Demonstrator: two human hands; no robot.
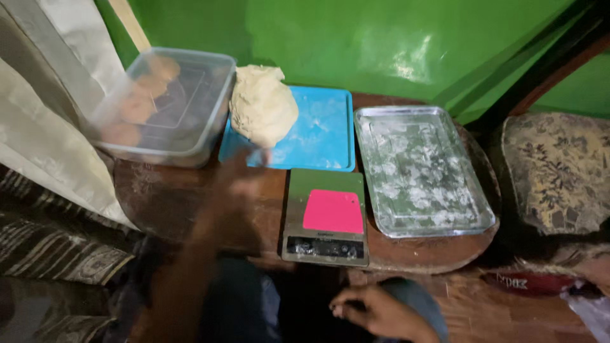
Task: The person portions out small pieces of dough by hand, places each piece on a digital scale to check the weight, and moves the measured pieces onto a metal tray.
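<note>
A big lump of pale dough (262, 105) sits on a blue board (321, 136) at the back of a round wooden table (165, 197). My left hand (238, 184) is blurred in motion just in front of the dough, fingers apart, holding nothing I can see. My right hand (375, 311) rests low near my knee, below the table's front edge, fingers curled with nothing in them. A steel kitchen scale (325, 244) stands at the front of the table with a pink scraper (333, 211) lying on its platform.
A clear plastic tub (184, 136) with several round brown pieces inside stands at the left. A floured metal tray (473, 209) lies at the right. A green wall is behind, a curtain (38, 127) at left, a patterned cushion (559, 171) at right.
</note>
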